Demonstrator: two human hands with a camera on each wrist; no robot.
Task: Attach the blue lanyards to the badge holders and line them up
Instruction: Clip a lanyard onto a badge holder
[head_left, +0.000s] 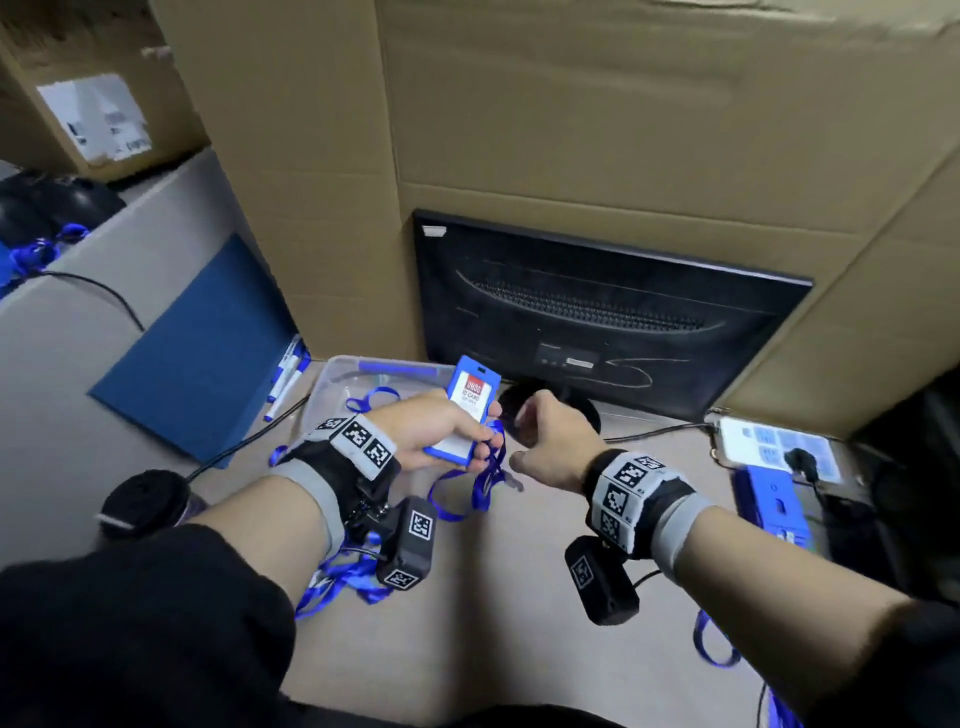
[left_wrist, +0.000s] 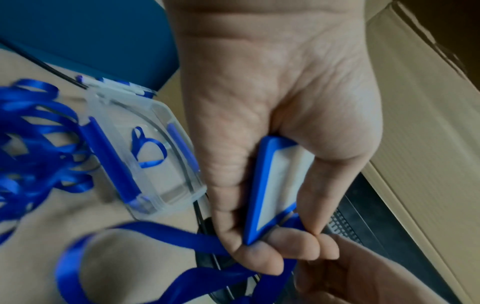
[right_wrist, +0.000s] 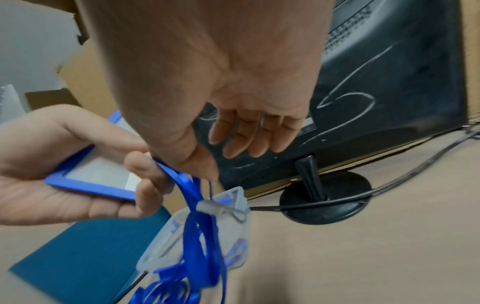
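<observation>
My left hand (head_left: 436, 431) grips a blue badge holder (head_left: 470, 405) with a white and red ID card in it, upright above the table. In the left wrist view the holder (left_wrist: 275, 181) sits between thumb and curled fingers. A blue lanyard (head_left: 491, 470) hangs from the same fingers, its strap (left_wrist: 161, 232) looping down to the table. My right hand (head_left: 550, 441) is just right of it with loosely curled fingers that hold nothing. In the right wrist view its thumb is close to the lanyard (right_wrist: 192, 216) below the holder (right_wrist: 96, 176).
A clear plastic box (head_left: 363, 379) with one lanyard inside lies behind my left hand. A pile of lanyards (head_left: 343, 577) lies under my left wrist. A monitor's back (head_left: 597, 322) stands behind, a blue folder (head_left: 197, 358) and markers (head_left: 285, 374) left, a phone (head_left: 769, 447) right.
</observation>
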